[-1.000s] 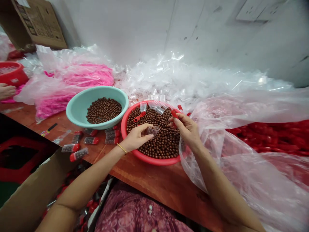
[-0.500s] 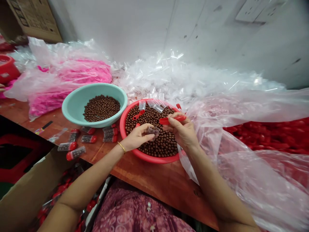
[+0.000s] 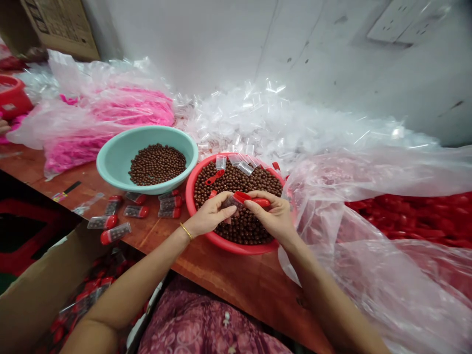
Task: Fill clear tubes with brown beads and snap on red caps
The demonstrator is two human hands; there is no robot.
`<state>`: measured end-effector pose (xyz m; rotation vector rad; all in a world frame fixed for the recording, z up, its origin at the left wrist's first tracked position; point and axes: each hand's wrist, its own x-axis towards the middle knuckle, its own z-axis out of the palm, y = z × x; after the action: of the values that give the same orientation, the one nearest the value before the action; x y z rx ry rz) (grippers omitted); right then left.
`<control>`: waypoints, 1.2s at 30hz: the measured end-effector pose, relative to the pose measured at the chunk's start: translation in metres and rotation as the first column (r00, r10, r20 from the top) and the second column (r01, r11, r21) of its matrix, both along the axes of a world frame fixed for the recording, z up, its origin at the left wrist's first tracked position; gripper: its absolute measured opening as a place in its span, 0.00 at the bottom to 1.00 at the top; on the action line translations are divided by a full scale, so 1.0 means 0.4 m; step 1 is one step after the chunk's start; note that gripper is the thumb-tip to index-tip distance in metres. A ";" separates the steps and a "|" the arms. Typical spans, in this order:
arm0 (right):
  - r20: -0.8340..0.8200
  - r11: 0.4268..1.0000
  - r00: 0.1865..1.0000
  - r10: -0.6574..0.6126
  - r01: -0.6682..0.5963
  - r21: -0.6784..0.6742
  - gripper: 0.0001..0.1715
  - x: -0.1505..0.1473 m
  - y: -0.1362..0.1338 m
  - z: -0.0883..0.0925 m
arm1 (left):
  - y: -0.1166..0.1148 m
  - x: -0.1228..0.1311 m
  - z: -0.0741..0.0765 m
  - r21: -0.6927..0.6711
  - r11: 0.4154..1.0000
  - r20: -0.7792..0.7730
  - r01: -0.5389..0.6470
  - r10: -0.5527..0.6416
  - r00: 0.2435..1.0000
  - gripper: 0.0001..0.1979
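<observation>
One clear tube (image 3: 230, 201) is pinched in the left grip (image 3: 206, 217), and one red piece (image 3: 261, 202) right beside it in the right grip (image 3: 275, 216), above a red basin (image 3: 243, 249) of brown balls (image 3: 254, 232) on the bench (image 3: 228, 275), a translucent heap (image 3: 258, 118) beyond.

Around ten o'clock, brown cardboard box (image 3: 61, 29); closer in, same bearing, clear bag (image 3: 68, 71) of pink pieces (image 3: 136, 105); towards half past nine, red bucket (image 3: 14, 103); at two, sockets (image 3: 391, 24) on pale wall (image 3: 191, 39).

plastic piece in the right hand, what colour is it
The plastic piece is red; the head view shows it best.
</observation>
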<state>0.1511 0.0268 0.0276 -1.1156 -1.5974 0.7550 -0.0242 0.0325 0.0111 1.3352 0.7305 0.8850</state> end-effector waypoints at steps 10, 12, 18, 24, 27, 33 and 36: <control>0.491 0.794 0.862 -0.129 -0.206 0.571 0.23 0.012 0.013 -0.006 | 0.006 0.002 0.012 -0.082 0.997 0.005 -0.007 0.007 1.000 0.19; 0.521 0.735 0.836 -0.172 -0.243 0.632 0.29 0.007 0.009 -0.018 | 0.006 0.002 0.013 -0.104 0.994 -0.011 -0.015 0.014 1.000 0.20; 0.599 0.750 0.793 -0.114 -0.327 0.575 0.34 0.013 -0.006 -0.041 | 0.011 0.001 0.010 -0.140 0.988 -0.015 0.058 -0.060 0.998 0.17; 0.688 0.729 0.723 -0.060 -0.439 0.525 0.35 0.032 -0.029 -0.041 | 0.012 0.000 0.005 -0.166 0.981 -0.052 0.104 -0.114 0.992 0.17; 0.675 0.736 0.738 0.005 -0.460 0.497 0.38 0.043 -0.048 -0.027 | 0.010 0.003 0.007 -0.091 0.992 -0.119 0.087 -0.098 0.988 0.14; 0.295 0.873 0.955 0.006 -0.148 0.464 0.24 -0.005 -0.034 -0.023 | -0.009 0.021 0.009 0.187 0.982 -0.387 -0.014 0.087 0.918 0.09; 0.045 0.979 0.997 0.058 -0.066 0.195 0.21 -0.052 -0.001 -0.036 | -0.027 0.026 0.015 0.314 0.949 -0.539 0.013 0.167 0.825 0.06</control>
<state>0.1302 0.0266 0.0134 -0.9463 -1.7066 0.6034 -0.0139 0.0217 0.0169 1.8957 1.1435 0.6814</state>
